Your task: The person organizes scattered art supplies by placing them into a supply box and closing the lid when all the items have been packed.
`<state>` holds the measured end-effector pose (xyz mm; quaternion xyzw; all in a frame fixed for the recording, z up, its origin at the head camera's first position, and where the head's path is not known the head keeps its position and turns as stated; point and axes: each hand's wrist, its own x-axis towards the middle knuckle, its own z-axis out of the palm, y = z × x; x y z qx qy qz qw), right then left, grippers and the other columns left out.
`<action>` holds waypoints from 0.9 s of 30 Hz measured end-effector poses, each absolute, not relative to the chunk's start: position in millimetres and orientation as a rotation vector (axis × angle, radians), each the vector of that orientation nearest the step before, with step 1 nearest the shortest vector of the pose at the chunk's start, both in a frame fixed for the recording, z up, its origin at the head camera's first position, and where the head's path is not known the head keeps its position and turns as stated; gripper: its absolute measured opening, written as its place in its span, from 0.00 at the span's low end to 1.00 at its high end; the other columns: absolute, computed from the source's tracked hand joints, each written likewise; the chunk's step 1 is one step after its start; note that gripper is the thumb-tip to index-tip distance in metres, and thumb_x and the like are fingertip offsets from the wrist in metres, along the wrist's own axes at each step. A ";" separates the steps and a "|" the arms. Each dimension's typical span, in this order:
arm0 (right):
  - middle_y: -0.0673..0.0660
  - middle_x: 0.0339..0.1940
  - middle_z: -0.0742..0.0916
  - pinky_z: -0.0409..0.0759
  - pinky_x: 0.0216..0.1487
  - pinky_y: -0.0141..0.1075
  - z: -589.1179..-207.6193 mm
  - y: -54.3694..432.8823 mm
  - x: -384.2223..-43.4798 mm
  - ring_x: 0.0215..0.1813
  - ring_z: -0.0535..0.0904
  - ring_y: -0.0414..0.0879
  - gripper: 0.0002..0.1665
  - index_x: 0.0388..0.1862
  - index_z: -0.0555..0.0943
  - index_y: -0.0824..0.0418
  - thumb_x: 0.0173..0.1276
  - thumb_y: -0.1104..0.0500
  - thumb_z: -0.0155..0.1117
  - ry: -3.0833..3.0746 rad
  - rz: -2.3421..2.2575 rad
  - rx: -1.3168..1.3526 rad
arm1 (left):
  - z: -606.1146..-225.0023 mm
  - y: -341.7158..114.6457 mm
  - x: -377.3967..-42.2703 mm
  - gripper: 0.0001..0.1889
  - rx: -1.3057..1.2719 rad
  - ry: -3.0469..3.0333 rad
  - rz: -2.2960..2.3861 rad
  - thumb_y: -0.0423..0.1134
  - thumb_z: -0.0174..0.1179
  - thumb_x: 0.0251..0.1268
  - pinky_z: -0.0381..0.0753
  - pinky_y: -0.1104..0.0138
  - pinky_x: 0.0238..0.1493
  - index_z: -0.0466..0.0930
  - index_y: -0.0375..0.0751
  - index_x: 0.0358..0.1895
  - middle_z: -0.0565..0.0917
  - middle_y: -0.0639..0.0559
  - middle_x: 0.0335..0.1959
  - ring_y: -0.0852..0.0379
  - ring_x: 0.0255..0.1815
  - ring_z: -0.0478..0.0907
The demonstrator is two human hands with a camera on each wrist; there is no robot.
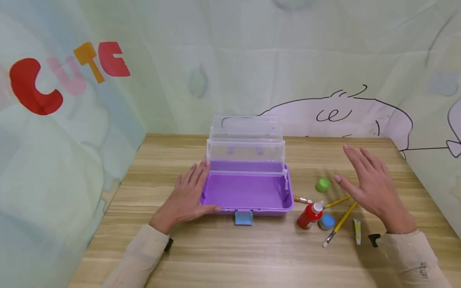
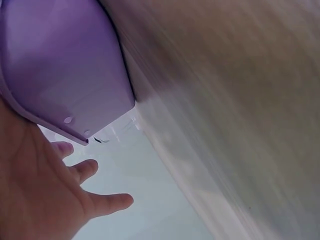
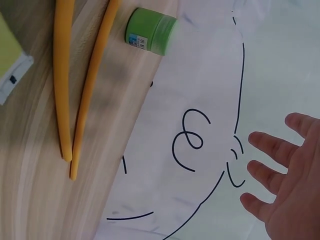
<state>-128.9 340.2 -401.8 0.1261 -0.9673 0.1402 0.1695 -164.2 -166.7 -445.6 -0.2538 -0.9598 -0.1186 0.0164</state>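
A purple plastic box (image 1: pixel 248 190) stands open on the table, its clear lid and trays (image 1: pixel 246 152) raised at the back and a light blue latch (image 1: pixel 243 218) at the front. My left hand (image 1: pixel 187 196) rests against the box's left side, fingers extended and thumb along the front rim. In the left wrist view, the palm lies by the purple wall (image 2: pixel 75 65). Above the table's right side my right hand (image 1: pixel 376 186) is raised, fingers spread and holding nothing. Nearest it are two yellow-handled paintbrushes (image 1: pixel 343 221) and a green jar (image 3: pixel 150 31).
Right of the box stand a red bottle (image 1: pixel 307 218) with a white cap and a blue-lidded jar (image 1: pixel 326 222). A small orange-brown tube (image 1: pixel 302 199) lies by the box corner, and a yellow-green tube (image 1: pixel 357 232) lies below my right hand. A printed curtain (image 1: pixel 173 80) hangs behind the table.
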 end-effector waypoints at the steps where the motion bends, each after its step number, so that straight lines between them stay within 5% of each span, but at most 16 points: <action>1: 0.61 0.82 0.64 0.44 0.78 0.65 -402.5 340.4 -128.7 0.82 0.52 0.65 0.50 0.85 0.52 0.50 0.72 0.36 0.59 -2.753 0.397 0.354 | -444.9 -166.7 -163.9 0.66 -0.789 -2.987 -0.371 0.79 0.58 0.54 0.54 0.27 0.69 0.28 0.50 0.83 0.38 0.49 0.85 0.37 0.83 0.43; 27: 0.67 0.74 0.73 0.53 0.72 0.69 -422.4 350.2 -111.1 0.74 0.63 0.70 0.46 0.82 0.60 0.50 0.70 0.40 0.64 -2.822 0.398 0.394 | -441.9 -167.0 -163.9 0.65 -0.784 -3.019 -0.398 0.79 0.57 0.55 0.52 0.27 0.69 0.27 0.51 0.83 0.37 0.49 0.85 0.37 0.83 0.42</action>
